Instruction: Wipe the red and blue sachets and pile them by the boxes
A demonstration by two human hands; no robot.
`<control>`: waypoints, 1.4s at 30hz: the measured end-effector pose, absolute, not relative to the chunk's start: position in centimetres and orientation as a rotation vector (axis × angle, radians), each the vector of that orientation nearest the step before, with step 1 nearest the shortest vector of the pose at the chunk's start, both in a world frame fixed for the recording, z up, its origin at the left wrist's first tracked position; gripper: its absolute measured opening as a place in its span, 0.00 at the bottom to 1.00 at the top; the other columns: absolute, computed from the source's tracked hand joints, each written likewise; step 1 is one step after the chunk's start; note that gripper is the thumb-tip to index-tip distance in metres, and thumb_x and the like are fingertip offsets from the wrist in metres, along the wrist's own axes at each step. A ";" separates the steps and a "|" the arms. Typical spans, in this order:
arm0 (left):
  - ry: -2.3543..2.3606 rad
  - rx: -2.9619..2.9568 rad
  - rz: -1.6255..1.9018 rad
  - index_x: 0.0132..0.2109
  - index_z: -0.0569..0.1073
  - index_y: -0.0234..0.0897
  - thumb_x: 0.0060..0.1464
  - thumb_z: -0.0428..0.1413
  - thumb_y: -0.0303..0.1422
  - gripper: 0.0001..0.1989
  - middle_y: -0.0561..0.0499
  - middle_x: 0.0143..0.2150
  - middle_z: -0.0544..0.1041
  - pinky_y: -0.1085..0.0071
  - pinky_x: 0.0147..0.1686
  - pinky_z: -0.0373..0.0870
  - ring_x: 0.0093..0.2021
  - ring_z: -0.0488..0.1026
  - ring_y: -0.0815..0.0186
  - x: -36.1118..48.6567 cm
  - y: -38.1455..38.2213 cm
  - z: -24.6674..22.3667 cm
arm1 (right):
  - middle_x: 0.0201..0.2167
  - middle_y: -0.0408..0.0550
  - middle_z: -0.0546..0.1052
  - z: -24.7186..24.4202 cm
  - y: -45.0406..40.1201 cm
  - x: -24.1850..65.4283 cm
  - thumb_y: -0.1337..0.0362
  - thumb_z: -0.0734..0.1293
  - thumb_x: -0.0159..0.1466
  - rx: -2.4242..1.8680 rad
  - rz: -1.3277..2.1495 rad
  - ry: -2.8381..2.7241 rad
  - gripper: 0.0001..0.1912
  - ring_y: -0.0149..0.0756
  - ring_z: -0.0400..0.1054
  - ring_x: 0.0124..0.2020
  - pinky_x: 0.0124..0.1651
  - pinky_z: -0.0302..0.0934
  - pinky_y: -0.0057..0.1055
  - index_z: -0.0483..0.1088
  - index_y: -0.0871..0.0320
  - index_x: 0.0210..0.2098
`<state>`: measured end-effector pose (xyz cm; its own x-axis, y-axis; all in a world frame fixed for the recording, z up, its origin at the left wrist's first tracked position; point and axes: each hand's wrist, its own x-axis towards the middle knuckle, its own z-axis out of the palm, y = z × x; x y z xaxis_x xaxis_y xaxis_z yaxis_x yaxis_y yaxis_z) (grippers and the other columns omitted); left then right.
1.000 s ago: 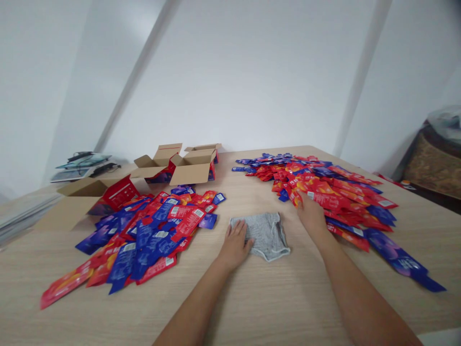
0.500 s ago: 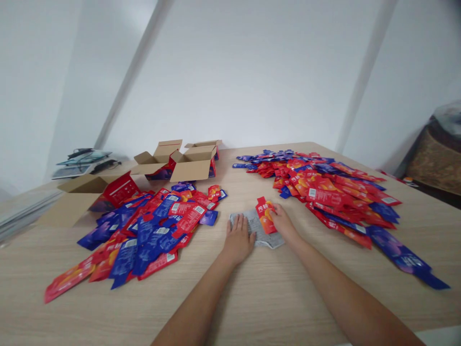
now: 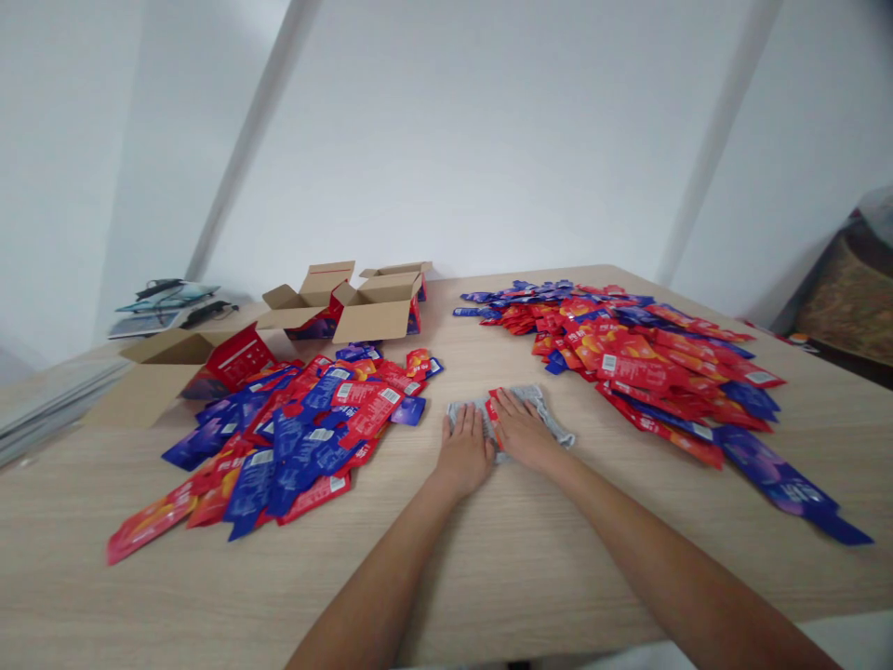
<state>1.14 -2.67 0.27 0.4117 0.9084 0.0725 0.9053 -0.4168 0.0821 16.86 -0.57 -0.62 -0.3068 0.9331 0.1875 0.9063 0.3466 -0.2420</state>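
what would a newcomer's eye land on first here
Probably the red and blue packets, spread in a left heap and a right heap. Between them, the right hand covers part of a red packet on a grey cloth, next to the left hand. Open cardboard boxes stand along the left heap's far side.

Glossy, plastic-looking packets (image 3: 632, 358); rough, matt cloth (image 3: 556, 426); matt cardboard flaps (image 3: 373, 322); smooth wood-grain table (image 3: 502, 577)

Four boxes (image 3: 372, 322), two packet piles (image 3: 317, 433) (image 3: 628, 358), one cloth (image 3: 553, 421) and two hands (image 3: 464, 459) (image 3: 525, 435) are resting on one table (image 3: 481, 577).
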 end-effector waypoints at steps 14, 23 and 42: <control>1.715 2.682 0.129 0.66 0.50 0.25 0.63 0.34 0.41 0.30 0.39 0.69 0.47 0.50 0.63 0.41 0.68 0.40 0.56 0.8 -2.4 -0.2 | 0.62 0.66 0.58 -0.5 1.2 22.9 0.67 0.60 0.58 -1.822 -0.109 -1.768 0.33 0.49 0.46 0.65 0.63 0.47 0.45 0.54 0.71 0.61; 1.692 2.635 0.172 0.66 0.50 0.24 0.63 0.35 0.40 0.30 0.37 0.68 0.47 0.49 0.63 0.40 0.68 0.40 0.55 1.2 -2.6 0.3 | 0.57 0.59 0.65 1.1 -0.2 18.7 0.71 0.53 0.61 -1.230 0.029 -1.835 0.26 0.40 0.55 0.60 0.62 0.51 0.43 0.60 0.64 0.59; 1.701 2.704 0.153 0.65 0.51 0.26 0.63 0.35 0.40 0.29 0.38 0.68 0.48 0.51 0.63 0.42 0.68 0.41 0.57 1.1 -2.7 -0.2 | 0.66 0.56 0.52 0.0 0.1 17.9 0.70 0.49 0.65 -1.824 -0.038 -2.341 0.27 0.39 0.41 0.67 0.65 0.40 0.39 0.55 0.67 0.63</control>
